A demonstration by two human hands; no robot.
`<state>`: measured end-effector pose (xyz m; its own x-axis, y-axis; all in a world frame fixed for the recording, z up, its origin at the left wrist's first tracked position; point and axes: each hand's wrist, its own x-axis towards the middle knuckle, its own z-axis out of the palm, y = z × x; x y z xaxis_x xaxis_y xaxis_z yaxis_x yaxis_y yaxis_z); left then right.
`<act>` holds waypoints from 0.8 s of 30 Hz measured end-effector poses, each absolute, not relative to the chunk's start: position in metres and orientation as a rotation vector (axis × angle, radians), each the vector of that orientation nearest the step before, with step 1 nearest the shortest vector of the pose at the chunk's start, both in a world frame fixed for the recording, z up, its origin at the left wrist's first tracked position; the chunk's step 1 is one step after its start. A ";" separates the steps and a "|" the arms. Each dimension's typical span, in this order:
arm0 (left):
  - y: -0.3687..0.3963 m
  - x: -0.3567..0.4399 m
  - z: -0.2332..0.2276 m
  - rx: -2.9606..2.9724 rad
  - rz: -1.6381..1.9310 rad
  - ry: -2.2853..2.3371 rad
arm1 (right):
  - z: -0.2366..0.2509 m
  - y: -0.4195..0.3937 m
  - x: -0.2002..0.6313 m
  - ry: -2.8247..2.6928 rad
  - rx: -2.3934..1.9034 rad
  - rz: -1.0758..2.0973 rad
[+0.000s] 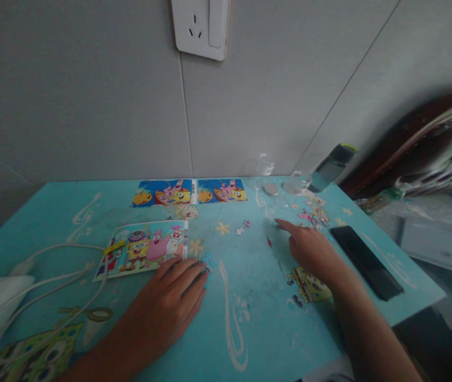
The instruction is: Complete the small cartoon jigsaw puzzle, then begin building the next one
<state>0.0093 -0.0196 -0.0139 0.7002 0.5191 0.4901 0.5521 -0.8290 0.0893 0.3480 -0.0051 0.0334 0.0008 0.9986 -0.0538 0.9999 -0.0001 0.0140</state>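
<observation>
The loose puzzle pieces (314, 215) lie just ahead of the right hand (312, 251), index extended, nearer than the left hand (170, 297), laid flat, empty, on the bench (249, 329)

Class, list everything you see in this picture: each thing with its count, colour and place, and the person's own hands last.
table: one, turquoise, fills the foreground
cartoon picture cards: two, blue, far middle
puzzle picture sheet: one, pale multicoloured, by the left hand
loose puzzle pieces: several, mixed colours, far right
clear containers: two, transparent, far edge
phone: one, black, right edge
cables: white, left side
wall socket: one, white, wall above
left hand: flat on table, touching sheet's edge
right hand: forefinger pointing towards loose pieces
</observation>
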 end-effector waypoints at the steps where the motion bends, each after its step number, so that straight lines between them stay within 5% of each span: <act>1: -0.020 0.009 -0.014 -2.840 -0.780 -0.896 | 0.035 -0.008 0.340 2.282 2.121 -0.076; 8: -0.020 0.011 -0.011 -2.845 -0.744 -0.919 | 0.044 -0.029 0.305 2.894 1.504 -0.715; 24: -0.021 0.025 -0.011 -2.929 -0.552 -1.009 | 0.044 -0.012 0.343 2.348 2.467 -0.010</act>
